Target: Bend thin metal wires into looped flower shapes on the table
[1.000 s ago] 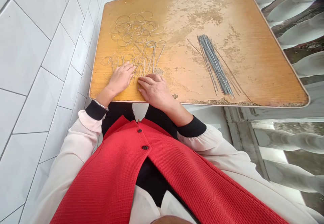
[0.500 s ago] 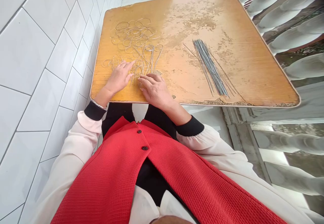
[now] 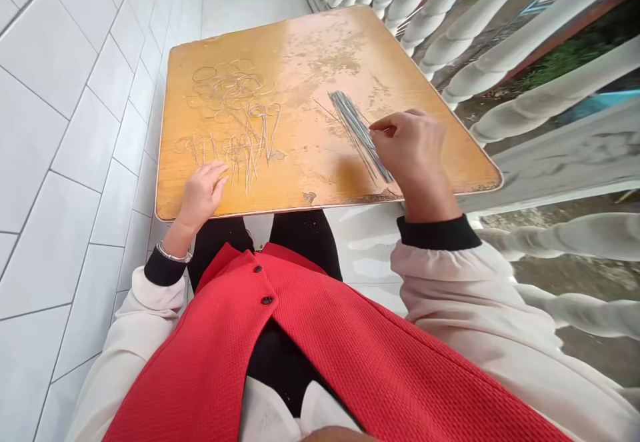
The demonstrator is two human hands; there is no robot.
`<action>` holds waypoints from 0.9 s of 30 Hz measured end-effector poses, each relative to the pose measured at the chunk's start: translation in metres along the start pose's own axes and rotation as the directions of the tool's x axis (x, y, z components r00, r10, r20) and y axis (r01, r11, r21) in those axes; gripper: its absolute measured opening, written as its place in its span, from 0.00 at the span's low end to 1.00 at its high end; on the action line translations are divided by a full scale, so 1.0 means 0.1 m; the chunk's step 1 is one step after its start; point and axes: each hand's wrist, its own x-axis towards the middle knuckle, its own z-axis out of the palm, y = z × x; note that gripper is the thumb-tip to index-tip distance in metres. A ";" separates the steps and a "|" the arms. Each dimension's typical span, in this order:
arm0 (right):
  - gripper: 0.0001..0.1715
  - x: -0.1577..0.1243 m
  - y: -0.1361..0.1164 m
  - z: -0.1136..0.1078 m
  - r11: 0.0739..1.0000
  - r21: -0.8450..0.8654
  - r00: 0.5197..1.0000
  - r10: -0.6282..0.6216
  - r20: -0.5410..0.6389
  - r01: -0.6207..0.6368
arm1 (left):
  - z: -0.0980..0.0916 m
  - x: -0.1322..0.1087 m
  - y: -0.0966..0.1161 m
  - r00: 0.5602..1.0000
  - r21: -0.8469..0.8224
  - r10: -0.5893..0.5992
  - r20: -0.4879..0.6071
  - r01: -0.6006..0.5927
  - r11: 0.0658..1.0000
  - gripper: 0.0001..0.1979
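My left hand (image 3: 201, 192) rests on the table near its front left edge, fingers stretched out and apart. Just beyond its fingertips lie thin metal wires bent into loops with straight tails (image 3: 250, 152). My right hand (image 3: 413, 145) is raised over the right side of a bundle of straight grey metal wires (image 3: 357, 129), thumb and forefinger pinched together. Whatever is between those fingers is too thin to make out. The hand hides part of the bundle's right edge. A loose straight wire (image 3: 327, 110) lies left of the bundle.
Both sets of wires are on a worn wooden table (image 3: 310, 49) with peeling patches. Farther back on the left is a tangle of round wire loops (image 3: 227, 82). A white tiled wall (image 3: 65, 49) stands close on the left, a white balustrade (image 3: 465, 69) on the right.
My right hand has left the looped wires and moved right to the straight bundle, its fingers now pinched. My left hand has drawn back slightly from the loops. The camera view has shifted.
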 end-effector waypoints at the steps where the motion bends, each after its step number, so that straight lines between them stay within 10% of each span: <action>1: 0.19 0.06 0.04 -0.03 0.999 -0.028 1.000 0.015 0.023 -0.015 | 0.02 -0.01 0.02 1.000 -0.021 0.010 -0.012 -0.011 1.000 0.13; 9: 0.21 0.33 -0.19 0.02 0.965 -0.244 0.932 0.003 0.363 0.093 | 0.12 -0.05 0.07 0.993 -0.084 0.015 -0.119 -0.025 0.996 0.11; 27: 0.26 0.68 -0.34 0.03 0.865 -0.430 0.802 0.056 0.595 0.259 | 0.17 -0.12 0.13 0.995 -0.130 0.002 -0.102 -0.016 0.991 0.11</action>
